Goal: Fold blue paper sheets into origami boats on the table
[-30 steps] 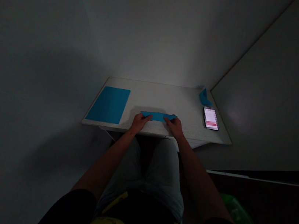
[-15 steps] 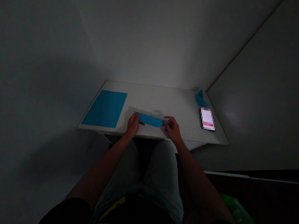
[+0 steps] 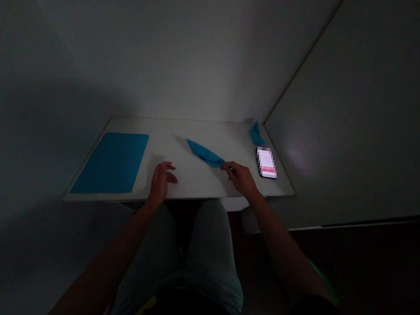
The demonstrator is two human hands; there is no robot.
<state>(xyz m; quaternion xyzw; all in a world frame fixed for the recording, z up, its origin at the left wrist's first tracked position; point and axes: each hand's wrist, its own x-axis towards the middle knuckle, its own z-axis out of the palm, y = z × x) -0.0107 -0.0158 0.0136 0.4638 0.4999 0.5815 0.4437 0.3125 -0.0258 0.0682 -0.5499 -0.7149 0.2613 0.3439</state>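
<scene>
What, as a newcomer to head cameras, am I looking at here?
There's no machine here, only a person's two bare hands. All the pictures come from one camera worn on their head, looking forward and down. On the white table lie a blue sheet, a small folded blue piece at the far corner, and a phone with a lit, blurred screen. The right hand holds the end of a folded blue strip. The left hand is open and off the paper.

A paper sheet (image 3: pixel 109 163) lies at the tabletop's (image 3: pixel 198 183) left edge, a folded strip (image 3: pixel 205 153) mid-table. Folded paper (image 3: pixel 256 134) sits in the back right corner, a phone (image 3: pixel 266 162) just before it.
</scene>
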